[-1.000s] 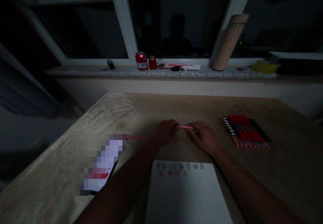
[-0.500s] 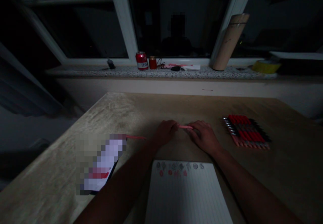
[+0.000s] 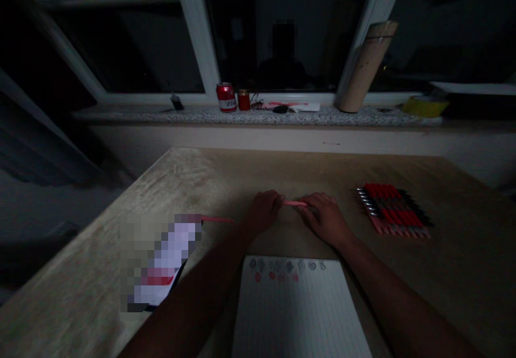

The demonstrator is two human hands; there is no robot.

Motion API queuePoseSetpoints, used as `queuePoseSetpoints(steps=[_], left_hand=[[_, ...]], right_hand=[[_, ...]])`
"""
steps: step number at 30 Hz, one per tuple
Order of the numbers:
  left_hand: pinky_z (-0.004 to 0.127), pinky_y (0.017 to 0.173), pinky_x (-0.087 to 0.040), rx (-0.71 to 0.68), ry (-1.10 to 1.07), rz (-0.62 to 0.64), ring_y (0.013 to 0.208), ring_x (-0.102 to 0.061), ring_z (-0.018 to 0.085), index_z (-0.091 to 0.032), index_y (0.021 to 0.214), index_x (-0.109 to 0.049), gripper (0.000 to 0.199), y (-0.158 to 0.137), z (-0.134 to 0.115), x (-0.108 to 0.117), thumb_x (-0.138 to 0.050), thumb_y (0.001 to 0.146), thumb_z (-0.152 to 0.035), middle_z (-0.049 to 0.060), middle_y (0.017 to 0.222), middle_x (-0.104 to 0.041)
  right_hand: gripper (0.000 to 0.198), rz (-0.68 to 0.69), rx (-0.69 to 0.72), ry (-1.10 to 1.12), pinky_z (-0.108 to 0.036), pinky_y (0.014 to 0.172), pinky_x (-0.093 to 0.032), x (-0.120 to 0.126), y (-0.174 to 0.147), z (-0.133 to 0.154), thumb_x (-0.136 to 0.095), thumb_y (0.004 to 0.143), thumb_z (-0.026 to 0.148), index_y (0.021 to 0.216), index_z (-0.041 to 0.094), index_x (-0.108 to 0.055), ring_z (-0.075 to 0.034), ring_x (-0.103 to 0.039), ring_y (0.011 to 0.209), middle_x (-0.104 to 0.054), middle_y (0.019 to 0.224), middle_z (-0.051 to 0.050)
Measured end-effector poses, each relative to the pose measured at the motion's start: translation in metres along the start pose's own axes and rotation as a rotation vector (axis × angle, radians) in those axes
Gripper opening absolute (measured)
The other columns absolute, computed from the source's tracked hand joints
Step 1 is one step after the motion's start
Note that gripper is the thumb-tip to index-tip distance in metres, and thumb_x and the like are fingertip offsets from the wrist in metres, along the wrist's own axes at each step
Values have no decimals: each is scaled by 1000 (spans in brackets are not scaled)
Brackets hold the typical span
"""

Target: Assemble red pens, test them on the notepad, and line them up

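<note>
A pink pen [image 3: 294, 203] lies crosswise between my two hands, just above or on the table beyond the notepad. My left hand [image 3: 266, 207] has its fingers closed round the pen's left end. At the other end, my right hand [image 3: 322, 210] pinches it between thumb and fingers. Both ends are hidden by the fingers. Nearer to me is a lined notepad [image 3: 298, 315], with a row of dark scribbles and a shorter row of red ones along its top. Another pink pen [image 3: 217, 219] rests left of my left hand, beside a blurred-out phone [image 3: 169, 261].
Several red, black and pink pens [image 3: 393, 210] lie side by side on the table's right. Along the windowsill [image 3: 141, 113] stand a red can [image 3: 226, 98], a small red jar [image 3: 244, 100], a tall tan cylinder [image 3: 367, 67] and a yellow tape roll [image 3: 425, 106].
My left hand and the pen have shifted very slightly to the left. Everything else stays where it was.
</note>
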State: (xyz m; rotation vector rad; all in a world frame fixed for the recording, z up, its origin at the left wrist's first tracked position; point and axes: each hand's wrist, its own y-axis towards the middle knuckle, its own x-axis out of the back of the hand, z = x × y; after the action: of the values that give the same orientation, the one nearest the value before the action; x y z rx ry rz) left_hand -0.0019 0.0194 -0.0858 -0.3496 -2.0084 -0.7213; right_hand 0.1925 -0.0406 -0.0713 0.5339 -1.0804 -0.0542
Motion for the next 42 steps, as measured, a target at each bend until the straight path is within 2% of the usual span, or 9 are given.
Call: queuePoseSetpoints(steps=[7,15,23,30,34,38,42], left_hand=[[26,66,-37,10,-117,15,68,-51,12,-16,79,-55,31,-1,-4,8,-36,91,-38,1,75,-58],[28,70,-37,-3,-35,-6,70,-50,14,-15,75,-55,37,-1,-1,3,-29,93,-35,3,75,-57],[26,65,-36,13,-118,8,67,-50,12,-16,78,-55,30,-1,-6,12,-37,90,-37,0,72,-57],[28,68,-38,8,-43,-7,68,-49,13,-15,75,-54,36,0,-1,3,-29,93,-34,3,74,-56],[27,66,-37,17,-74,-5,64,-48,12,-15,70,-55,40,1,-1,4,-31,93,-38,2,70,-55],[26,63,-35,-14,-134,-11,64,-48,11,-15,75,-57,35,1,-2,8,-37,91,-39,0,69,-56],[26,64,-35,-14,-94,-12,66,-49,12,-16,77,-56,32,0,0,6,-37,90,-38,1,72,-57]], right_hand=[[26,-8,-16,-11,-36,78,-36,1,0,1,-48,89,37,99,21,-65,-22,-56,88,-66,92,-7],[25,-14,-3,-1,-36,78,-36,0,-1,2,-48,89,37,98,21,-65,-21,-56,88,-66,93,-7],[25,-8,-18,-9,-36,78,-36,0,-1,0,-48,88,37,98,22,-65,-22,-56,88,-66,92,-7],[25,2,-6,0,-36,79,-36,1,-1,2,-47,89,37,99,22,-65,-22,-55,89,-66,93,-7],[26,-7,-2,2,-35,77,-36,0,0,0,-47,89,37,98,21,-65,-22,-56,88,-66,93,-7],[26,-23,-9,-4,-36,78,-37,-1,-1,-2,-47,89,37,97,22,-66,-22,-56,88,-66,92,-8],[26,-16,-11,0,-37,79,-37,-2,-1,-2,-47,88,37,97,21,-65,-23,-56,88,-66,93,-8]])
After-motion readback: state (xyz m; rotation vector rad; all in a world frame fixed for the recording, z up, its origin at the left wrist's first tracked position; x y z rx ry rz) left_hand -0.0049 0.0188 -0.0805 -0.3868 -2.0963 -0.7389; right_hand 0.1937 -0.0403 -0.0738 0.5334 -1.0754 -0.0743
